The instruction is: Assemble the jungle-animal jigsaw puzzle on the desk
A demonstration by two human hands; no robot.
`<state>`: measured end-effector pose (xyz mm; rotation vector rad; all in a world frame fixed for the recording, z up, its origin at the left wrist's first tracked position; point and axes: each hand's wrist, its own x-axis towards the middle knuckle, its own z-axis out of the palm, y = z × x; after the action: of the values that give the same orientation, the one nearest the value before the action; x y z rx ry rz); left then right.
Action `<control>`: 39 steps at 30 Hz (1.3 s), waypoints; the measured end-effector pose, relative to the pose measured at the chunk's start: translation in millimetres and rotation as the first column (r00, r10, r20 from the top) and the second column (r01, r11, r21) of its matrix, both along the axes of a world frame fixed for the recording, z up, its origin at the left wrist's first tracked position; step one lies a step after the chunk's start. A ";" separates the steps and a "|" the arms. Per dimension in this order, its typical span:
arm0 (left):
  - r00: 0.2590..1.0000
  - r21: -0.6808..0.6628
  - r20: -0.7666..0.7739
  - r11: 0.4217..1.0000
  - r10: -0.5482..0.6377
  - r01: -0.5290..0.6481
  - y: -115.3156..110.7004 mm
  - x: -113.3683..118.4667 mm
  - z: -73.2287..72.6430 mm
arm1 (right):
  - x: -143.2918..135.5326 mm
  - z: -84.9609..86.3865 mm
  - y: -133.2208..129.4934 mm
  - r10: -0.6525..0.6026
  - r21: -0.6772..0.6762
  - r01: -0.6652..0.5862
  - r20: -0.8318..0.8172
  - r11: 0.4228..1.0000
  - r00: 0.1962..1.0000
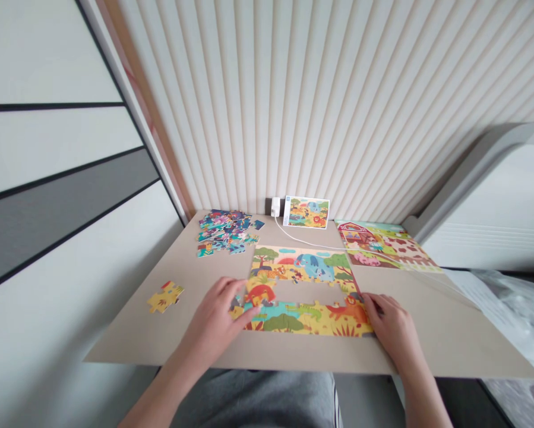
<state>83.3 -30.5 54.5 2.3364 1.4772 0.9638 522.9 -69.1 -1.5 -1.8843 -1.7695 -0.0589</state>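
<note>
A jigsaw puzzle (pixel 284 321) with animals lies on the table, partly assembled. A wide gap through its middle shows bare tabletop. My left hand (pixel 217 321) is at the puzzle's left edge, thumb and fingers apart around a section with a red animal (pixel 261 293); nothing is lifted in it. At the right edge, beside the lion, rests my right hand (pixel 392 326), its fingers loosely bent against the border and partly hidden. A few yellow puzzle pieces (pixel 164 298) lie to the left of my left hand.
Behind the puzzle, a picture card (pixel 306 213) leans on the ribbed wall near a white charger (pixel 275 207), whose cable (pixel 309 242) runs right. A pile of dark-blue and teal pieces (pixel 226 232) sits back left. A farm puzzle (pixel 386 245) lies back right; clear plastic (pixel 514 303) is beyond the table.
</note>
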 end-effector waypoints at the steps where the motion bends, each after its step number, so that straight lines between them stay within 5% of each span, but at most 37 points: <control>1: 0.998 0.007 -0.029 0.999 -0.049 0.050 0.1 21.6 4.7 | -1.1 1.1 -0.2 0.006 -0.003 -0.006 -0.003 1.000 1.000; 7: 0.924 -0.022 -0.201 0.945 -0.324 0.327 20.0 130.9 11.8 | -8.6 8.3 -2.0 0.027 0.001 -0.027 -0.020 1.000 0.999; 12: 0.891 -0.047 -0.249 0.924 -0.379 0.380 43.0 173.3 -1.9 | -13.1 13.3 -3.7 0.040 0.005 -0.040 -0.038 0.999 0.998; 19: 0.898 -0.075 -0.245 0.931 -0.364 0.357 46.1 183.3 -19.4 | -17.0 18.7 -4.1 0.031 0.011 -0.030 -0.059 0.999 0.998; 39: 0.894 -0.067 -0.267 0.932 -0.360 0.356 51.7 180.4 -21.2 | -20.9 21.8 -5.3 0.014 -0.010 -0.015 -0.074 1.000 0.997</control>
<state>263.7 21.2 33.2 2.6857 1.0626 0.5452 502.0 -74.5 20.3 -1.8570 -1.7364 0.0249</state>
